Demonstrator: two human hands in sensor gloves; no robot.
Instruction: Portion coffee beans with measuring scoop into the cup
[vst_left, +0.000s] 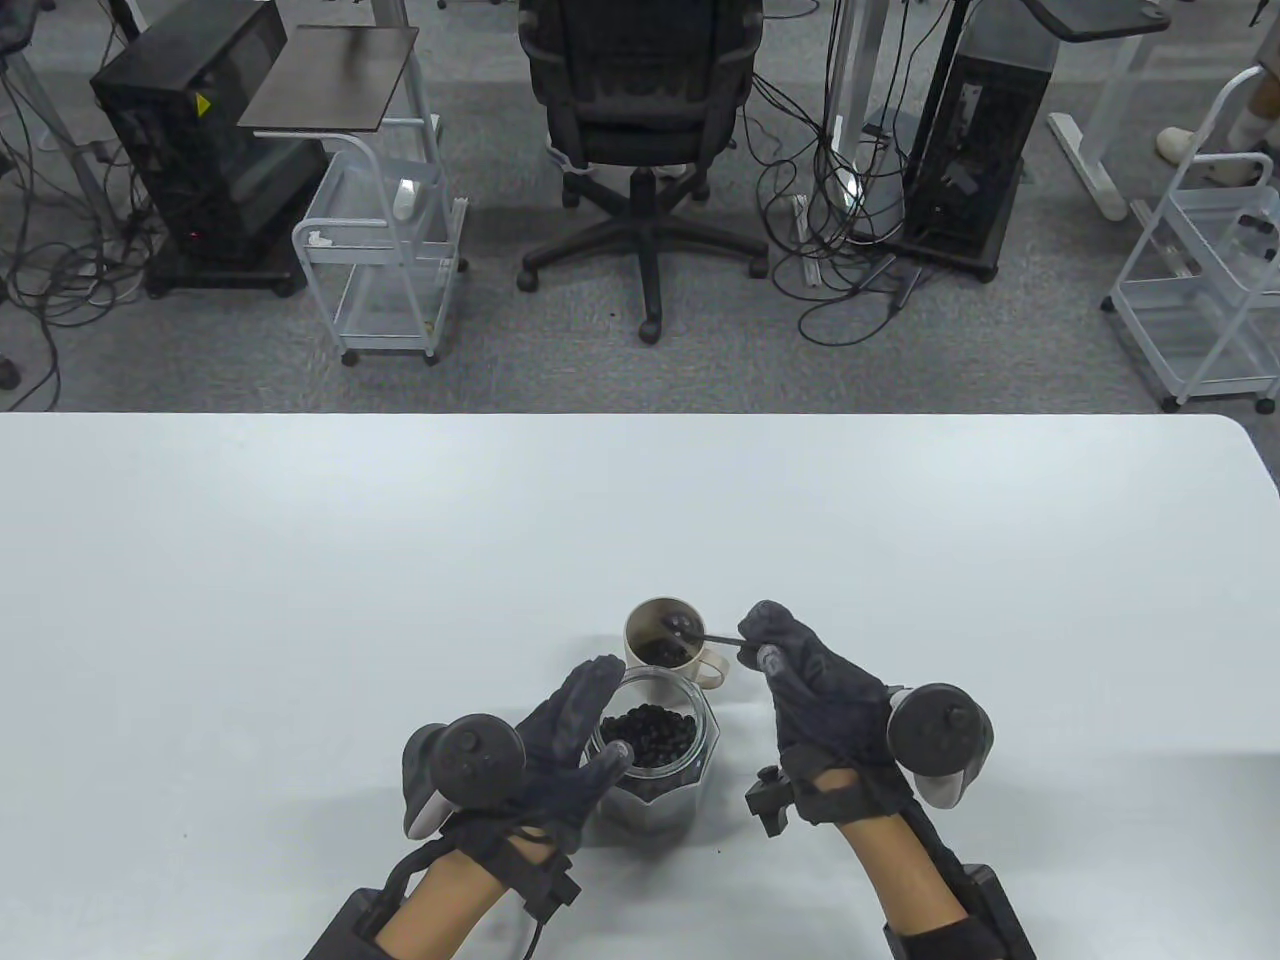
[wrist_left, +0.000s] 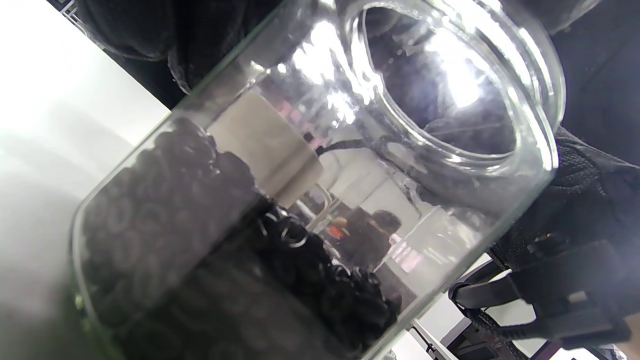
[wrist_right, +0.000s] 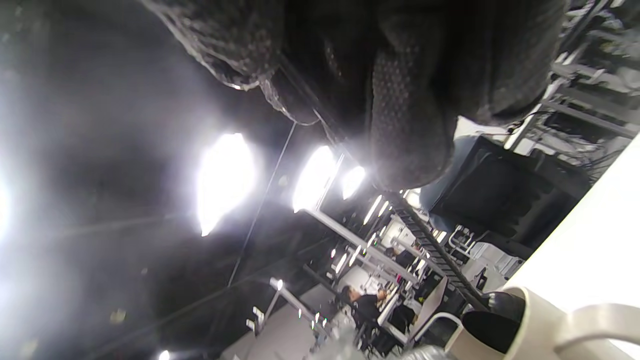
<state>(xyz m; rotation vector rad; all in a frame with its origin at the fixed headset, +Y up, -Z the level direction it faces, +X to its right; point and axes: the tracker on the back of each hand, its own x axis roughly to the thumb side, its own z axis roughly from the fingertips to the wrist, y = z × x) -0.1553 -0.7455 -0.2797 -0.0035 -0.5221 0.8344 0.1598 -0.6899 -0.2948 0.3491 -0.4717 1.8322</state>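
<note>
Both hands busy: left hand cupping jar, right hand pinching scoop over cup.

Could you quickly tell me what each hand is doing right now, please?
Left hand: holds the glass jar of beans.
Right hand: pinches the scoop over the cup.

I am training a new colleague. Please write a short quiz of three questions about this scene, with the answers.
1. True or false: the jar holds beans.
2. Which hand holds the scoop? A) left B) right
3. Fill in: the scoop's bowl is over the ____.

Key:
1. True.
2. B: the right hand pinches its handle, while the left hand holds the jar.
3. cup
</note>
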